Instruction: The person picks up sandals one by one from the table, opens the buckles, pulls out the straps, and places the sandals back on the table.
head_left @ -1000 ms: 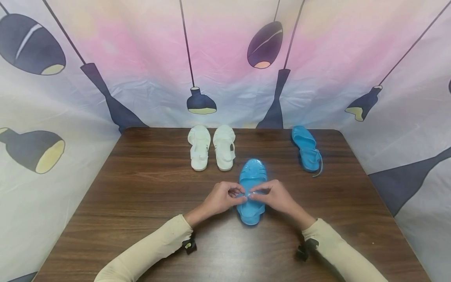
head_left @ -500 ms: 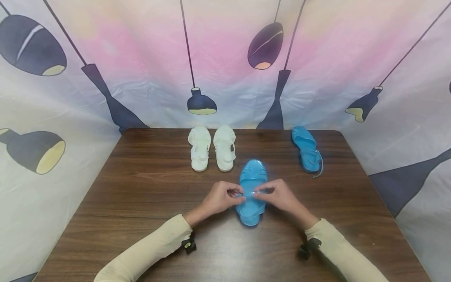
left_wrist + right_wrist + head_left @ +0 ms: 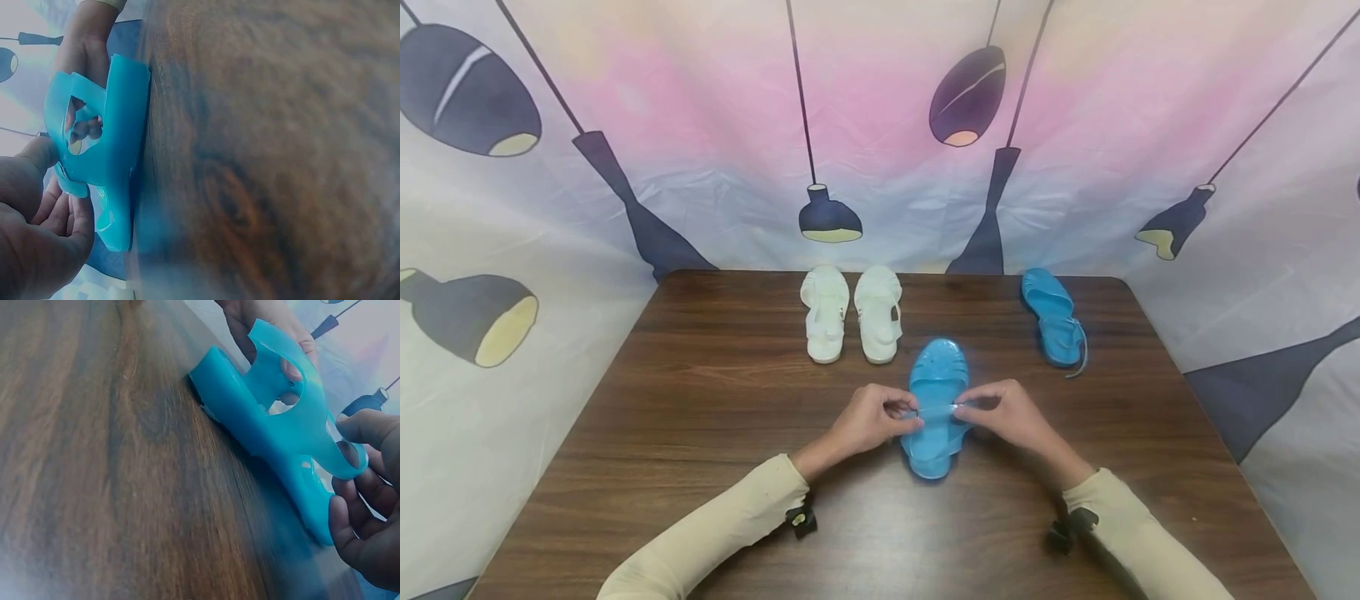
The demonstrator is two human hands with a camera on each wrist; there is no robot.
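Now your left hand and right hand pinch the strap of the near blue sandal on the desk, seemingly not done up yet; the far blue sandal has a loose strap too.

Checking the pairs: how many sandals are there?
4: the left white sandal and right white sandal, side by side at the back; the far blue sandal, back right; the held blue sandal, nearer, centre.

Blue sandals, white sandals, brown wood-grained table
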